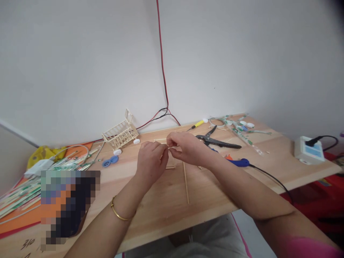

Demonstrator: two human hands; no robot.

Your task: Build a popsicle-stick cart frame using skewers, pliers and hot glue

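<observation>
My left hand (152,159) and my right hand (185,146) meet above the middle of the table. Both are closed, their fingertips pinched close together around something small and pale that the fingers mostly hide. Below them, a thin wooden stick (186,184) lies on the tabletop, pointing towards me. Short stick pieces (170,167) lie under my left hand, and another pale stick (160,139) shows just behind the fingers. Left of the hands stands a small frame built of thin sticks (120,134), with white caps (117,152) beside its base.
Blue caps (106,163) lie left of the hands. To the right are black pliers (219,140), a yellow-handled screwdriver (198,124) and a blue corded tool (240,162). A power socket box (309,150) sits near the right edge. Wrapped sticks (27,193) cover the left side.
</observation>
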